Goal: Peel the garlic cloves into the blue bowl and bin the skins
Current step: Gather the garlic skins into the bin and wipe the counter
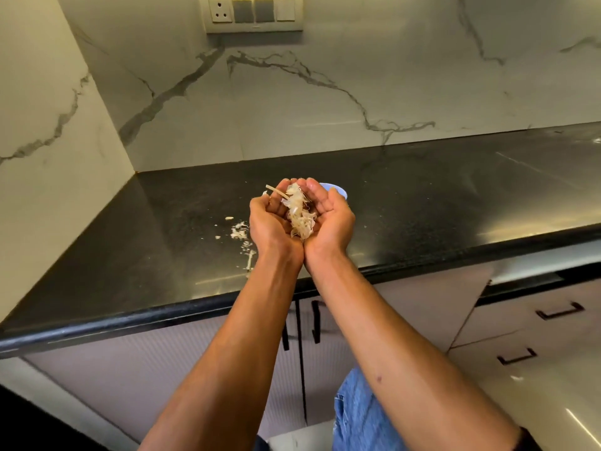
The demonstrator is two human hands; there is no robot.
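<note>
My left hand point(268, 219) and my right hand point(330, 216) are cupped side by side above the black counter, wrists touching. Together they hold a heap of pale, papery garlic skins point(300, 211), with a thin dry stalk sticking out at the upper left. Behind my right hand only a sliver of the blue bowl point(340, 191) shows; its contents are hidden. More loose bits of skin point(240, 232) lie on the counter just left of my left hand.
The black counter point(455, 190) runs along a marble-patterned wall into a corner at the left. A socket and switch plate point(253, 13) sits high on the wall. Below the counter's front edge are cabinet doors and drawers with dark handles point(559, 310).
</note>
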